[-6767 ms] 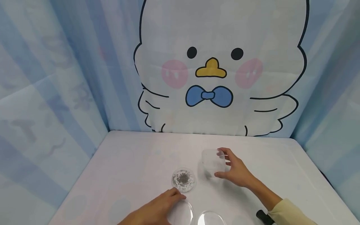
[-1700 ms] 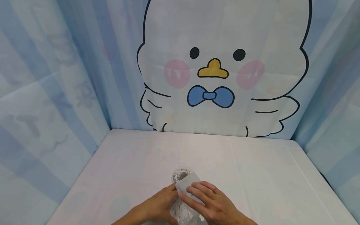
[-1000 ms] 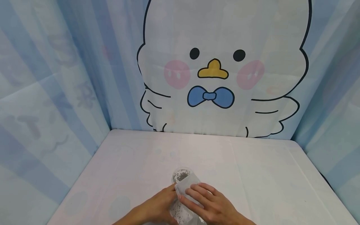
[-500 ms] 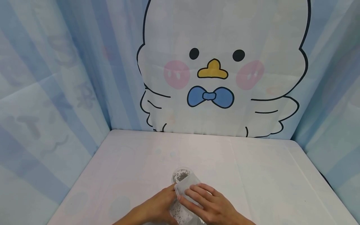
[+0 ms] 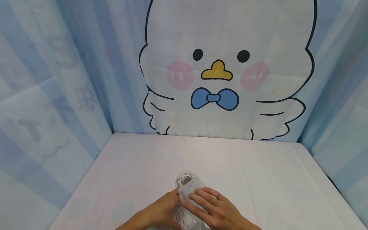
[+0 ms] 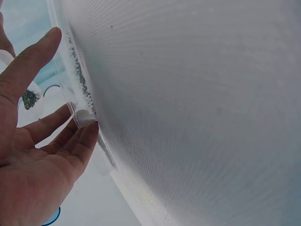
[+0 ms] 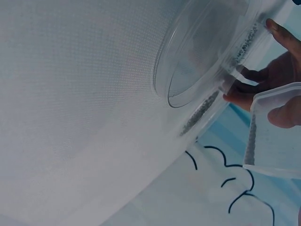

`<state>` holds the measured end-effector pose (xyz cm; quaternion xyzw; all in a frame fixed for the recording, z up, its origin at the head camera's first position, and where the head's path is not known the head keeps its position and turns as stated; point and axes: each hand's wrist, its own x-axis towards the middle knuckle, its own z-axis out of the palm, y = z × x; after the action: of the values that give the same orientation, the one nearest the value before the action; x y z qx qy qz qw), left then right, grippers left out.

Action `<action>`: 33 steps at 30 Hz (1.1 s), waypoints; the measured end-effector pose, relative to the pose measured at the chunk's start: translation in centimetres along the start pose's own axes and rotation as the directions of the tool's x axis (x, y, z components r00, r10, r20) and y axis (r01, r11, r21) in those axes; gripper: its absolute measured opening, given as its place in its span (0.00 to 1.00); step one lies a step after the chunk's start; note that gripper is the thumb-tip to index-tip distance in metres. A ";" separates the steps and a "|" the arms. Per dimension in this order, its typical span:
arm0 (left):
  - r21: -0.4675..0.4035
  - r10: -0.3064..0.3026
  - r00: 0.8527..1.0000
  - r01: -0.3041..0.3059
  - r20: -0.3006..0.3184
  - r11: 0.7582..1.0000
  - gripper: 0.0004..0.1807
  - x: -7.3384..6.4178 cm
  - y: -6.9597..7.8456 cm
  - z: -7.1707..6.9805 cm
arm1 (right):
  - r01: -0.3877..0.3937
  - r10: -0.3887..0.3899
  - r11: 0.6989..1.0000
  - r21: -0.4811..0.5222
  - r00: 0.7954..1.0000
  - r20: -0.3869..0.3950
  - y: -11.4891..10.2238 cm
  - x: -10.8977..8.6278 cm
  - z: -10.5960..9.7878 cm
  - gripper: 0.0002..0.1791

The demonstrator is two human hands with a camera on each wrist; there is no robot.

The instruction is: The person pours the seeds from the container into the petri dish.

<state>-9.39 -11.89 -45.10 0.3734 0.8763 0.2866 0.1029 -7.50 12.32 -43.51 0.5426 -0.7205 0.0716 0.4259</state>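
Observation:
My right hand [image 5: 215, 207] grips a translucent plastic box [image 5: 188, 188], held tilted above the near petri dish [image 5: 182, 217]. Dark granules collect along one side of the box [image 7: 251, 141] in the right wrist view. My left hand [image 5: 164, 207] holds the near dish by its edge, thumb on one side and fingers on the other; in the left wrist view the fingertips touch the rim of the dish [image 6: 87, 117]. Dark and white specks lie in this dish. Just beyond stands the far petri dish [image 5: 185, 179], with a dark mound amid white specks, partly covered by the box.
A clear round dish or lid [image 7: 181, 89] lies beside the near dish in the right wrist view; the hands mostly hide it from the head view. The pale tabletop [image 5: 273, 179] extends back to a printed curtain [image 5: 212, 121], with more curtain at both sides.
Since the oldest frame, my right hand has brought the box leftward and nearer, tilted over the near dish, where specks now show. Over the last second both hands stay almost still.

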 end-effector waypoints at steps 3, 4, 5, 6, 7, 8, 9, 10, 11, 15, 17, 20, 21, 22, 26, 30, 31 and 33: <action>0.000 -0.001 1.000 0.001 0.002 1.000 0.50 0.0 0.0 0.0 | 0.005 -0.006 1.000 -0.010 1.000 -0.011 0.0 0.0 0.0 0.39; -0.002 -0.004 1.000 0.004 0.003 1.000 0.51 0.0 0.0 0.0 | 0.008 -0.008 1.000 -0.014 1.000 -0.012 0.0 0.0 0.1 0.39; -0.003 -0.005 1.000 0.005 0.004 1.000 0.51 0.0 -0.1 0.0 | 0.009 -0.009 1.000 -0.015 1.000 -0.013 0.0 0.0 0.1 0.39; -0.006 -0.008 1.000 0.008 0.006 1.000 0.51 0.0 -0.1 0.0 | 0.012 -0.012 1.000 -0.019 1.000 -0.014 0.1 0.0 0.1 0.39; -0.010 -0.011 1.000 0.011 0.009 1.000 0.51 0.0 -0.1 0.0 | 0.015 -0.015 1.000 -0.023 1.000 -0.015 0.1 0.0 0.1 0.40; -0.011 -0.014 1.000 0.014 0.013 1.000 0.51 0.0 -0.1 0.0 | 0.019 -0.019 0.999 -0.026 1.000 -0.016 0.2 0.0 0.1 0.40; -0.011 -0.015 1.000 0.016 0.016 1.000 0.52 0.0 -0.1 0.0 | 0.021 -0.021 0.999 -0.027 1.000 -0.016 0.2 0.0 0.1 0.41; -0.011 -0.017 1.000 0.017 0.019 1.000 0.52 0.0 -0.1 0.0 | 0.024 -0.025 0.999 -0.030 1.000 -0.018 0.3 0.0 0.1 0.41; -0.013 -0.021 1.000 0.021 0.023 1.000 0.52 0.0 -0.1 0.0 | 0.026 -0.027 0.999 -0.031 0.999 -0.020 0.3 0.0 0.1 0.42; -0.013 -0.019 1.000 0.020 0.025 1.000 0.52 0.0 -0.1 -0.1 | 0.029 -0.030 0.999 -0.034 0.999 -0.027 0.4 -0.1 0.1 0.43; -0.015 -0.017 1.000 0.018 0.022 1.000 0.53 0.0 -0.1 -0.1 | 0.026 -0.027 0.999 -0.031 0.999 -0.027 0.4 -0.1 0.2 0.43; -0.014 -0.005 1.000 0.005 0.013 1.000 0.53 0.0 -0.2 0.0 | 0.027 -0.028 0.999 -0.029 0.999 -0.025 0.4 -0.1 0.2 0.43; -0.016 -0.005 1.000 0.006 0.012 1.000 0.54 0.0 -0.2 0.0 | 0.031 -0.032 0.999 -0.031 0.999 -0.025 0.4 -0.1 0.2 0.43; -0.016 -0.005 1.000 0.005 0.011 1.000 0.54 0.0 -0.2 0.0 | 0.038 -0.039 0.999 -0.036 0.999 -0.029 0.4 0.0 0.2 0.43; -0.023 -0.017 1.000 0.018 0.015 1.000 0.53 0.0 -0.2 0.0 | 0.053 -0.055 0.998 -0.044 0.998 -0.036 0.5 0.1 0.3 0.42; -0.027 -0.027 0.999 0.028 0.018 0.999 0.53 0.0 -0.1 0.0 | 0.046 -0.047 0.998 -0.039 0.998 -0.032 0.4 0.1 0.3 0.41; -0.027 -0.026 1.000 0.026 0.017 0.999 0.53 0.0 -0.1 0.0 | 0.042 -0.043 0.998 -0.037 0.999 -0.031 0.4 0.1 0.3 0.40; -0.026 -0.022 1.000 0.022 0.015 0.999 0.53 0.0 -0.1 -0.1 | 0.037 -0.038 0.999 -0.035 0.999 -0.031 0.3 0.1 0.3 0.40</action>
<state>-9.49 -11.93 -45.10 0.3645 0.8757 0.2940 0.1173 -7.90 12.16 -43.52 0.5473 -0.7045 0.0598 0.4477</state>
